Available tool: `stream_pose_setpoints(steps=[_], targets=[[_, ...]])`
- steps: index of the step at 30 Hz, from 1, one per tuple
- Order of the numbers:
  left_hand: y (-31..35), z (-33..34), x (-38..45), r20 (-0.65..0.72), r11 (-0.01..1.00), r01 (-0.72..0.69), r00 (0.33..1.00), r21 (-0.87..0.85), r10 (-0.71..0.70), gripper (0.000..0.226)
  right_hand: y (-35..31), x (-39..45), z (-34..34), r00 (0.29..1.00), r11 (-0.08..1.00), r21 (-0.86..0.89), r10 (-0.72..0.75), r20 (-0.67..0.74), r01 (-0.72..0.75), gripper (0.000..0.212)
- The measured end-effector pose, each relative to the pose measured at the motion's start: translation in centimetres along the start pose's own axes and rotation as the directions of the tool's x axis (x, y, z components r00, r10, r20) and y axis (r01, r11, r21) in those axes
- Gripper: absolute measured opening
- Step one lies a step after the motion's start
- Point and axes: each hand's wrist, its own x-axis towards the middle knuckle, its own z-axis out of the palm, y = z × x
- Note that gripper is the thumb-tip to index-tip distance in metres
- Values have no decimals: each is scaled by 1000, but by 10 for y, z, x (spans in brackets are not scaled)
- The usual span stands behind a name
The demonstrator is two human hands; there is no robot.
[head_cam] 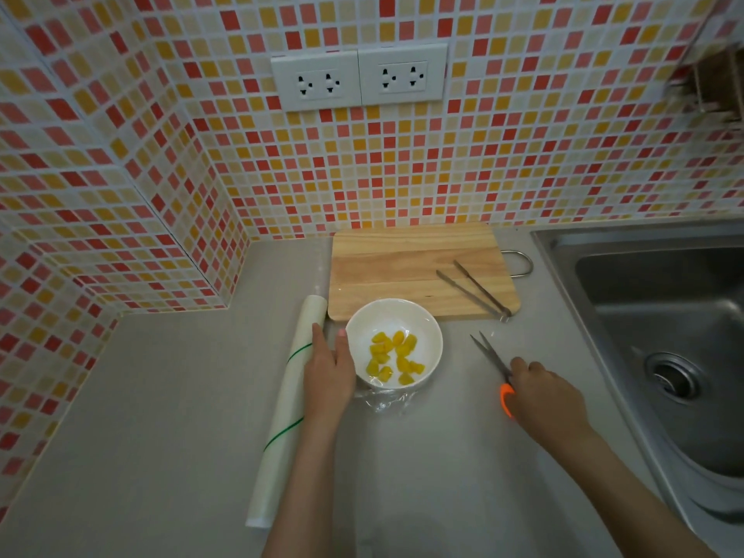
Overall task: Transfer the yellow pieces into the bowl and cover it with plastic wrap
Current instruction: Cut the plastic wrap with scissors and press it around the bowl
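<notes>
A white bowl (426,328) stands on the grey counter in front of the wooden cutting board (402,263). Several yellow pieces (392,356) lie inside it. Clear plastic wrap (386,400) is crumpled under the bowl's near edge. My left hand (328,372) rests against the bowl's left side, fingers extended, between the bowl and the roll of plastic wrap (288,408). My right hand (543,396) is closed over the orange handles of a pair of scissors (489,354), whose blades are open and point away from me.
Metal tongs (473,289) lie on the right part of the cutting board. A steel sink (664,336) takes up the right side. Tiled walls with two white sockets (358,76) close off the back and left.
</notes>
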Motion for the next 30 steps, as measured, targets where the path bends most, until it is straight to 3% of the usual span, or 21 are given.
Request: stream_pose_setpoints(steps=[5,7,9,11,13,14,18,21,25,27,30], targets=[[8,1,19,75,999,-39,996,-23,41,58,1,0,-21,983,999,48,-33,179,25,15],[15,3,22,87,999,-30,996,-28,32,58,-7,9,-35,984,998,42,-58,166,52,27],[19,6,30,118,999,-9,993,-46,14,59,-24,25,-47,991,955,282,-115,71,90,44],[14,14,45,170,994,18,985,-112,2,77,-48,39,-55,987,784,614,-156,48,94,58],[-23,32,83,200,985,65,979,-157,-33,103,-67,44,-56,987,636,771,-143,75,34,62],[-34,38,94,209,986,78,977,-147,-46,105,-72,40,-53,991,598,802,-106,84,-4,62],[6,23,63,185,995,3,983,-101,16,77,-65,14,-43,999,529,847,19,48,-51,54],[12,23,63,142,996,-71,987,-54,78,47,-58,14,-37,991,594,801,52,-121,67,48],[14,29,66,166,989,-134,976,-60,142,36,-67,32,-42,970,452,859,-141,-199,242,51],[12,31,69,187,984,-83,976,-155,112,31,-74,37,-37,966,379,898,-209,-153,224,48],[1,35,72,228,938,80,974,-338,-1,21,-79,41,-23,978,299,945,-194,-72,129,40]])
